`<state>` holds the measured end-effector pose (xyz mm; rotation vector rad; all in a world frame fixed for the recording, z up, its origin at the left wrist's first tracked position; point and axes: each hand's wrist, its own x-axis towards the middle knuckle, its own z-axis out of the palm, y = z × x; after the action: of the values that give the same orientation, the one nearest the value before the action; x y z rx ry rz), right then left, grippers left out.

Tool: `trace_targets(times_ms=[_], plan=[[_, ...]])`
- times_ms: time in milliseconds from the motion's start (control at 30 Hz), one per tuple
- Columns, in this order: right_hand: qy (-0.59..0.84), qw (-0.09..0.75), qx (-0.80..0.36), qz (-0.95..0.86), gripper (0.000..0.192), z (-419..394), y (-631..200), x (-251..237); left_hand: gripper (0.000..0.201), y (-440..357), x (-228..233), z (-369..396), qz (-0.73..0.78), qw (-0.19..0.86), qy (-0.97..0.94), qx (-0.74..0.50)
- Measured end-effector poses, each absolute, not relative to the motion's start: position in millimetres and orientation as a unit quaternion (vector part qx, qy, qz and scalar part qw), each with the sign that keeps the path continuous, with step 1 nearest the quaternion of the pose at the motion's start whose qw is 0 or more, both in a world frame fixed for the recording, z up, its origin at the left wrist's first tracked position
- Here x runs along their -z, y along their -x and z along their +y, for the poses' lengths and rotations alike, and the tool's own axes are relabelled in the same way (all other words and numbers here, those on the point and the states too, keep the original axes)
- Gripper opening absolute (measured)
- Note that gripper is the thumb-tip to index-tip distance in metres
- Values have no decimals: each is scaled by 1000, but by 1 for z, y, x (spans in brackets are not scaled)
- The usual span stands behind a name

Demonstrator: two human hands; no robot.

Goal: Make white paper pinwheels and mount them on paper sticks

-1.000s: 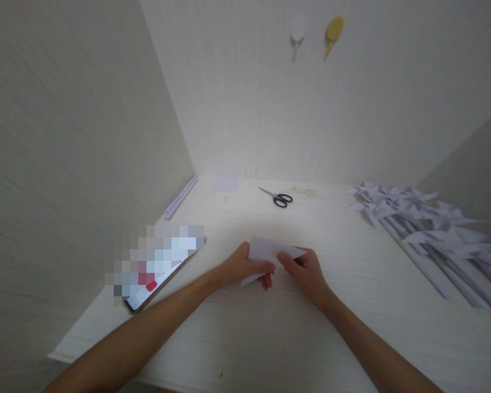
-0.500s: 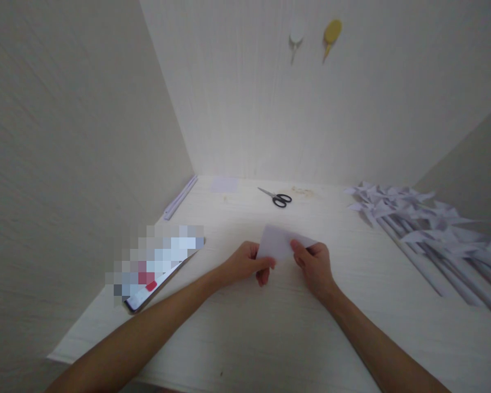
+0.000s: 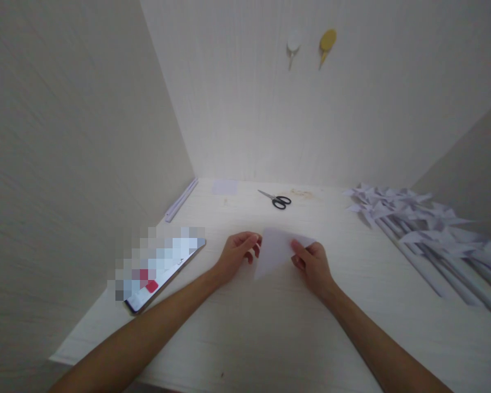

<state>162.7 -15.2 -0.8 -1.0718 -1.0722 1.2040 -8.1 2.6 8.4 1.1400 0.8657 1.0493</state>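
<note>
A white sheet of paper folded into a triangle (image 3: 275,252) is held just above the middle of the pale table (image 3: 270,327). My right hand (image 3: 311,265) pinches its right edge between thumb and fingers. My left hand (image 3: 238,252) sits at the paper's left edge with fingers curled loosely, and its fingertips touch or nearly touch the sheet. The paper's point hangs down toward me.
A phone (image 3: 159,268) lies at the left. Black-handled scissors (image 3: 276,199) and a small paper square (image 3: 225,186) lie near the back wall. Paper strips (image 3: 181,198) rest along the left wall. Several paper pinwheels on rolled sticks (image 3: 425,234) are piled at the right.
The paper has been turned and opened out into a flat triangle. My left hand has released its grip and moved off to the sheet's left edge, while my right hand keeps hold.
</note>
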Motion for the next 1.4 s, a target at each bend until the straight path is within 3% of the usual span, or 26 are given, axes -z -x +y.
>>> trace_targets(times_ms=[133,300,567,1033,1400], plan=[[498,507,-480,-515,45,-20,-158,0,29,8,-10,0,382,608,-535,-445],[530,519,-448,-499,39,-19,-157,-6,29,9,-13,-1,408,550,-567,-457],[400,554,-603,-411,28,-16,-155,-5,27,8,-10,-2,397,536,-571,-478],[356,508,-636,-459,23,-18,-158,-5,29,8,-14,0,335,696,-402,-492],[380,525,-603,-466,11,-14,-161,5,26,9,-8,6,411,641,-395,-514]])
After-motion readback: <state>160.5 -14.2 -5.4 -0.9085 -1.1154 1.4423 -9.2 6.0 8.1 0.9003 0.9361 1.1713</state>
